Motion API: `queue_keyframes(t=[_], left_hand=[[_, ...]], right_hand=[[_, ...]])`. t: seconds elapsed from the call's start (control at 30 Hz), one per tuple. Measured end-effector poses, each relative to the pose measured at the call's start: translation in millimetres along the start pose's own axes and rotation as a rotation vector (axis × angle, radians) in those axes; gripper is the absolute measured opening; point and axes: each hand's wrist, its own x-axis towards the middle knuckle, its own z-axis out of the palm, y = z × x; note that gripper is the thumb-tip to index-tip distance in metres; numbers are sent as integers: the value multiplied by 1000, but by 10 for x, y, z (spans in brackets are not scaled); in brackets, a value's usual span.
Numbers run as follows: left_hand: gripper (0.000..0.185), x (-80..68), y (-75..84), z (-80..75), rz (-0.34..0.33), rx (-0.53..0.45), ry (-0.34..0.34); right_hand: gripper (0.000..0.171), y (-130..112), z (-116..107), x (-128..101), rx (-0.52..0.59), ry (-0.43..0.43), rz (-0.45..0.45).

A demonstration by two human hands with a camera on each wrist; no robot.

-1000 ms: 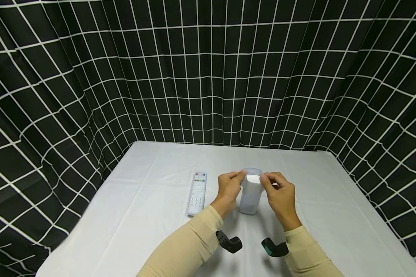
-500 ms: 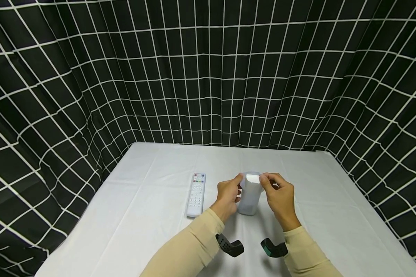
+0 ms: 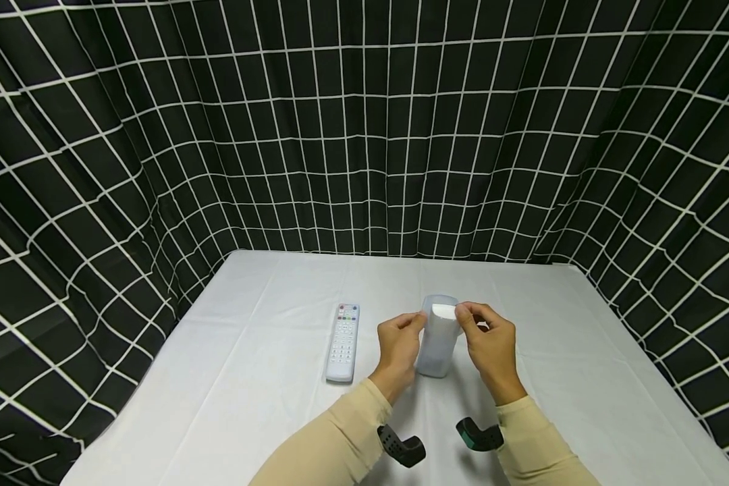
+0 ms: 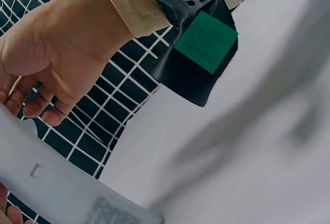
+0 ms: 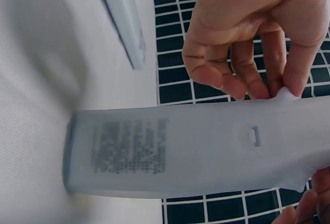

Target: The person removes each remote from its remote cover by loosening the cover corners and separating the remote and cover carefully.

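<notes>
A white remote control (image 3: 444, 311) stands nearly upright in a translucent sleeve (image 3: 435, 354), its back towards me. Its white end shows at the top, with the sleeve's rounded end rising behind it. My left hand (image 3: 399, 347) pinches the sleeve's left edge near the top, and in the right wrist view this left hand (image 5: 247, 33) draws the edge out to a point. On the opposite edge my right hand (image 3: 492, 341) pinches the sleeve between thumb and finger. A printed label (image 5: 129, 147) shows through near the lower end.
To the left, a second remote control (image 3: 343, 343) lies face up in a similar cover on the white-clothed table (image 3: 249, 378). A black curtain with a white grid (image 3: 364, 135) surrounds the table's back and sides. Each wrist wears a black camera mount (image 3: 480, 434).
My left hand has shifted its hold along the sleeve's left edge and now pinches slightly lower than at first. The sleeve's far end dipped, then rose again. My right hand has hardly moved.
</notes>
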Motion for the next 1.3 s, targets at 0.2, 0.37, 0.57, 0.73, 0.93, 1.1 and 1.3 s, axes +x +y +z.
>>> queue_keyframes(t=[0.2,0.37,0.57,0.73,0.93,1.1,1.3], left_hand=[[12,34,82,25,-36,29,24],[10,94,90,49,-71,37,70],[10,130,58,45,-101,107,96],[11,155,22,21,-124,179,90],[17,187,-46,-34,-137,282,82],[10,217,-90,-66,-151,339,60],[9,267,-131,-67,-169,431,65]], right_hand=[[11,-29,13,12,9,-19,-28],[10,-16,22,18,21,-37,-43],[10,-9,17,19,27,-56,-34],[12,-22,9,15,11,-56,-6],[12,-25,3,19,0,-59,11],[13,-31,-1,13,6,-75,20],[14,-43,-7,14,-6,-80,30]])
